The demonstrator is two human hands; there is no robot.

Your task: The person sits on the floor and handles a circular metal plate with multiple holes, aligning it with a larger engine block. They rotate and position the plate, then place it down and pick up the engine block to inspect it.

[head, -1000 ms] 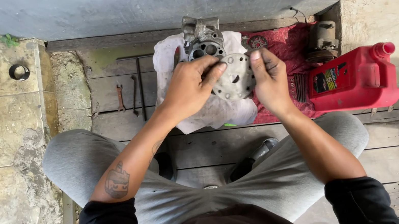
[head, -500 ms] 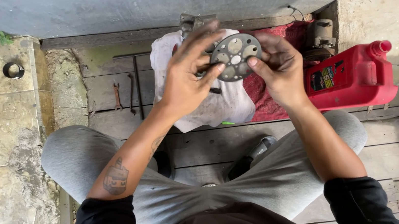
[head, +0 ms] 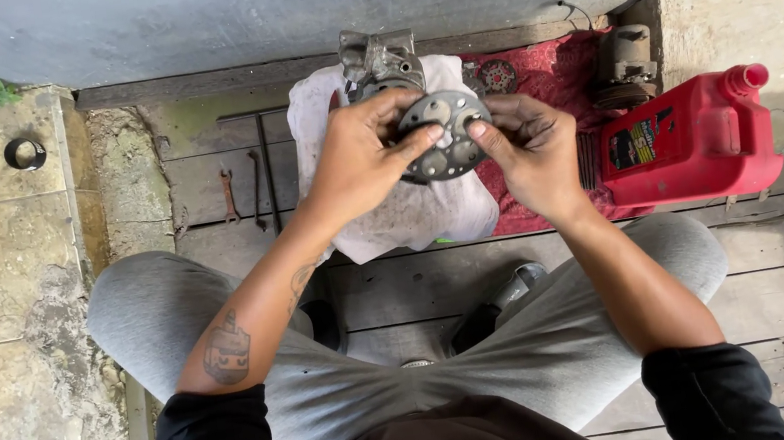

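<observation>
Evidently lifted for a close look, the round grey metal plate with holes [head: 446, 134] is held up between both hands, above the white cloth [head: 411, 212] spread on the wooden boards. The left hand [head: 359, 159] grips its left rim, thumb across the face; the right hand [head: 529, 151] pinches its right edge. Just beyond sits a grey cast-metal housing [head: 378, 60]. To the right stands a red plastic jug [head: 689, 140].

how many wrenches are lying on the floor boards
2. One small wrench lies on the boards left of the white cloth; a second wrench lies just right of it, beside a long thin rod. More may be hidden under the cloth.
</observation>
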